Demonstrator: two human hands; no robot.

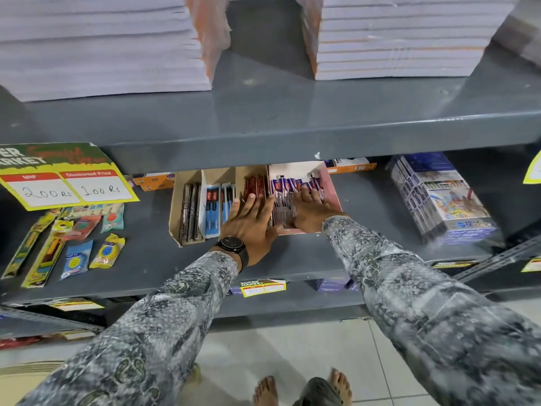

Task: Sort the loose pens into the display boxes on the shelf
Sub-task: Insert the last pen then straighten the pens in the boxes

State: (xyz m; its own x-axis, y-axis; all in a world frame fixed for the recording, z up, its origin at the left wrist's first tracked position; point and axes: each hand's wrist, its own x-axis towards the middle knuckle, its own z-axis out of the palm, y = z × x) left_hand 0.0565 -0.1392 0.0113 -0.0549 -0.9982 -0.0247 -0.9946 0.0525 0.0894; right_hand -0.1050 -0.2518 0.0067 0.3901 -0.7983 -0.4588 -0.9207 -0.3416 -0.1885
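Patterned grey sleeves reach from below to the middle shelf (pixel 292 259), where both hands work at the pen boxes. The left hand (pixel 251 224), with a black watch (pixel 232 246) on its wrist, lies flat and open, fingers spread over the front of the box of red pens (pixel 256 183); it grips nothing. The right hand (pixel 310 209) rests just beside it, palm down in the pink box (pixel 332 189), fingers splayed on the purple-and-white pens (pixel 285 189) that fill it; whether it pinches any of them cannot be told. Left of the hands, a cardboard box (pixel 175 206) holds black pens (pixel 190 212), with blue pens (pixel 213 209) in the next compartment. Further left, small packets (pixel 76 256) lie loose under a yellow price sign (pixel 67 183). To the right stands a stack of colour sets (pixel 439 200). Above, paper stacks (pixel 102 45) sit on the upper shelf.
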